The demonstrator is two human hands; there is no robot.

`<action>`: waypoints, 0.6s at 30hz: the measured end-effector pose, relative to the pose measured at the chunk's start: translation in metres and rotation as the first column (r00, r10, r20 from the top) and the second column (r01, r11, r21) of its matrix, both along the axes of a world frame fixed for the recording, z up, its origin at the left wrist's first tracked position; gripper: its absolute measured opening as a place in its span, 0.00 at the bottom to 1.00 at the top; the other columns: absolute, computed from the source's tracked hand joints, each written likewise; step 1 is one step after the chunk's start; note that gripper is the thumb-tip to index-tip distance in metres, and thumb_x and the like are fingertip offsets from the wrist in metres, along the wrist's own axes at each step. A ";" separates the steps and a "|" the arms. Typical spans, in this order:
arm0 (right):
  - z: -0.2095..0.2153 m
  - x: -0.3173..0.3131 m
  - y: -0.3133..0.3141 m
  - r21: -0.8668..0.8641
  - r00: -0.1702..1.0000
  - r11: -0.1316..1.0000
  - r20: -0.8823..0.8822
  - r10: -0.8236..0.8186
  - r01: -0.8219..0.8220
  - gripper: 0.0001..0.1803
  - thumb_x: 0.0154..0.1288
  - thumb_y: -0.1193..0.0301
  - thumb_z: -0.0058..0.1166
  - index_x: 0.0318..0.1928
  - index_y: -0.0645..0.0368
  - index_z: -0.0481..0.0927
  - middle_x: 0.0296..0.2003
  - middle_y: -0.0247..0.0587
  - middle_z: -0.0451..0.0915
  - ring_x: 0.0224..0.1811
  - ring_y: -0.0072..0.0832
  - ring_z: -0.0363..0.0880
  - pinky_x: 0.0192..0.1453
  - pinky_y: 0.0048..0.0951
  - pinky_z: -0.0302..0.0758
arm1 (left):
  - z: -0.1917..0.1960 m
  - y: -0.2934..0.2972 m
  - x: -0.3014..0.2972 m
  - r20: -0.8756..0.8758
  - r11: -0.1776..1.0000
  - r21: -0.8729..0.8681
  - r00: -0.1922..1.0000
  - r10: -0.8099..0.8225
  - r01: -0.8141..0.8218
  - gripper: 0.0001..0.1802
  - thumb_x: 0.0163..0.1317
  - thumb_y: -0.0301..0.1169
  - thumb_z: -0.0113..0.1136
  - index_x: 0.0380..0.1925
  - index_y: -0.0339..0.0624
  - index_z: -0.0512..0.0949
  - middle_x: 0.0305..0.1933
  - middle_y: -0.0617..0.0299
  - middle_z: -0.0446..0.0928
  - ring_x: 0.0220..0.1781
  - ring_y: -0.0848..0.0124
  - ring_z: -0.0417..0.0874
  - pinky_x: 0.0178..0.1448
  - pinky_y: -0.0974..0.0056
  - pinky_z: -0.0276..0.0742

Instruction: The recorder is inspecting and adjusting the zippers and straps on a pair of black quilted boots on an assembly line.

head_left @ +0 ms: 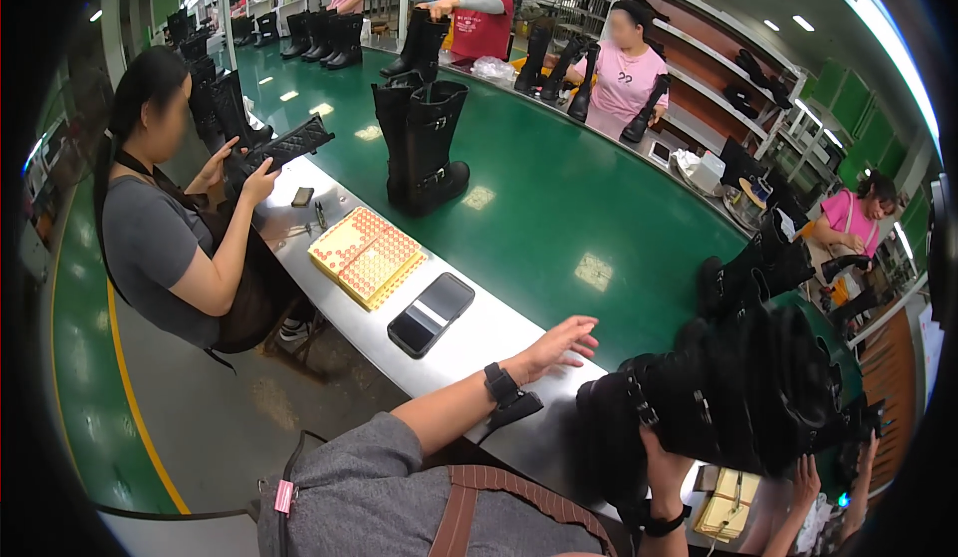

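My right hand (667, 469) is closed round a tall black boot (689, 397) with buckled straps. The boot is tilted onto its side above the metal table edge, and partly blurred by motion. It overlaps other dark boots on the right, so I cannot tell if a second one is held with it. My left hand (561, 345) reaches out over the table's edge, fingers stretched and nothing in them. Just below its wrist, a flat black piece (515, 413) lies on the metal ledge. A dark phone (431, 314) rests to the left of that hand.
Beside the phone lies a yellow stack of sheets with red round stickers (366, 253). A pair of black boots (424, 148) stands on the green conveyor belt (539, 228). At left a person handles a quilted black boot (299, 143). Another person's hands (804, 485) are near at right.
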State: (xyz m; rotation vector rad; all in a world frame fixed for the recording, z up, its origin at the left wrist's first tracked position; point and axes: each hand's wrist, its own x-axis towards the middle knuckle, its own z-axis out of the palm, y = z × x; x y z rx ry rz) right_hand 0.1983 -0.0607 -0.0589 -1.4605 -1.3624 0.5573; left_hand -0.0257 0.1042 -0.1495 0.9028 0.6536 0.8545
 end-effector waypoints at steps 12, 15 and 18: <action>-0.029 0.026 0.006 -0.022 0.976 0.985 -0.139 0.169 -0.173 0.47 0.48 0.73 0.77 0.65 0.66 0.62 0.59 0.48 0.70 0.63 0.36 0.70 0.69 0.37 0.66 | 0.099 -0.002 0.003 -0.402 0.758 0.650 0.872 0.279 0.058 0.22 0.62 0.38 0.65 0.50 0.41 0.69 0.26 0.67 0.73 0.27 0.77 0.73 0.35 0.69 0.72; -0.031 0.059 -0.004 -0.055 0.856 0.968 0.455 0.244 -0.247 0.52 0.45 0.71 0.79 0.67 0.63 0.59 0.60 0.47 0.70 0.63 0.38 0.70 0.69 0.37 0.66 | 0.065 -0.072 0.024 -0.266 0.692 0.721 0.933 0.241 0.027 0.29 0.53 0.44 0.76 0.38 0.41 0.65 0.35 0.60 0.66 0.35 0.70 0.68 0.38 0.65 0.70; -0.051 0.088 -0.013 -0.013 0.959 0.979 -0.205 0.194 -0.201 0.53 0.48 0.72 0.75 0.71 0.59 0.55 0.63 0.47 0.65 0.65 0.39 0.68 0.71 0.43 0.64 | 0.039 -0.110 0.034 -0.230 0.518 0.855 0.891 0.392 -0.007 0.36 0.48 0.46 0.79 0.41 0.39 0.63 0.49 0.49 0.65 0.51 0.57 0.68 0.53 0.58 0.70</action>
